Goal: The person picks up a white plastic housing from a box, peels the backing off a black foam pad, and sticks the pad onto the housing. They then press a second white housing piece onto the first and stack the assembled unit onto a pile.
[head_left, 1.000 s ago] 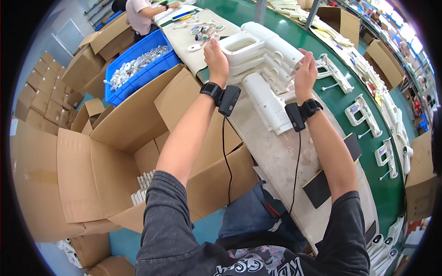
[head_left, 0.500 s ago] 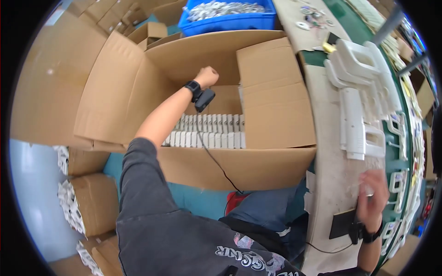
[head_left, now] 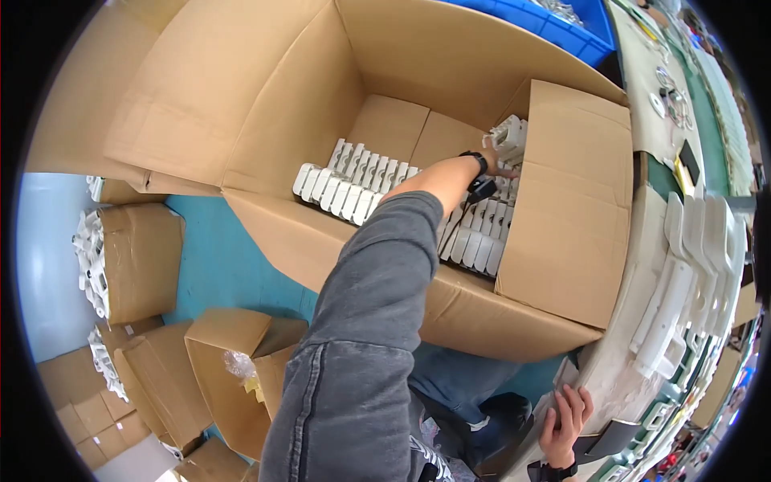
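My left hand is deep in a large open carton, its thumb and fingers around a white plastic part by the right-hand flap; the fingertips are partly hidden. Close below that hand, upright white plastic parts stand packed in a row. Another row of white parts lies left of my forearm, which covers the middle of the rows. My right hand rests on the near edge of the worktable, open, with its fingers apart and nothing in it.
White plastic housings are piled on the table at right. A dark flat pad lies beside my right hand. A blue crate stands behind the carton. Smaller cartons crowd the floor at left. The carton's right flap covers one end.
My view has swung left and down. My left hand has gone from the carton's middle to the white parts at its right end. My right hand has moved to the table's near edge.
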The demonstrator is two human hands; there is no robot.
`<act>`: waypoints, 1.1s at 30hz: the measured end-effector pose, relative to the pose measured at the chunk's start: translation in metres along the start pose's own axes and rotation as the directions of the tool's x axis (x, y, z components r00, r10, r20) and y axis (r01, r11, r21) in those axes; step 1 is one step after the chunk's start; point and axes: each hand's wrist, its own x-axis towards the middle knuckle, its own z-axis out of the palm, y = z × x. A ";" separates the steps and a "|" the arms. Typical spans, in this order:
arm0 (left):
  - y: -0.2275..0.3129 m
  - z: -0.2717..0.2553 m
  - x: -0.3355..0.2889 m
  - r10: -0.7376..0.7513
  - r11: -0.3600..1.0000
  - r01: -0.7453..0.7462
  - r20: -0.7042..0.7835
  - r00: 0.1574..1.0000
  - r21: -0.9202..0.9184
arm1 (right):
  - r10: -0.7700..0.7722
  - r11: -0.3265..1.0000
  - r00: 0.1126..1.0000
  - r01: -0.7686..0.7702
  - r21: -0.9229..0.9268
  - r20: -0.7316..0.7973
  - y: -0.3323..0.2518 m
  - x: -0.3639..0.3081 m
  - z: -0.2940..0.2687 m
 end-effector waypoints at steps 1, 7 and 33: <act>-0.079 -0.011 -0.017 -0.099 0.995 0.099 -0.014 0.995 0.022 | -0.091 0.991 0.995 0.095 0.095 -0.036 -0.008 0.006 0.006; 0.054 -0.006 0.024 -0.205 0.834 -0.045 -0.385 0.900 -0.551 | 0.028 0.998 1.000 -0.028 -0.048 -0.002 0.003 -0.001 0.005; 0.025 -0.031 0.010 -0.150 0.982 0.074 -0.476 0.866 -0.174 | 0.047 0.996 0.999 -0.046 -0.078 0.011 -0.003 -0.001 0.004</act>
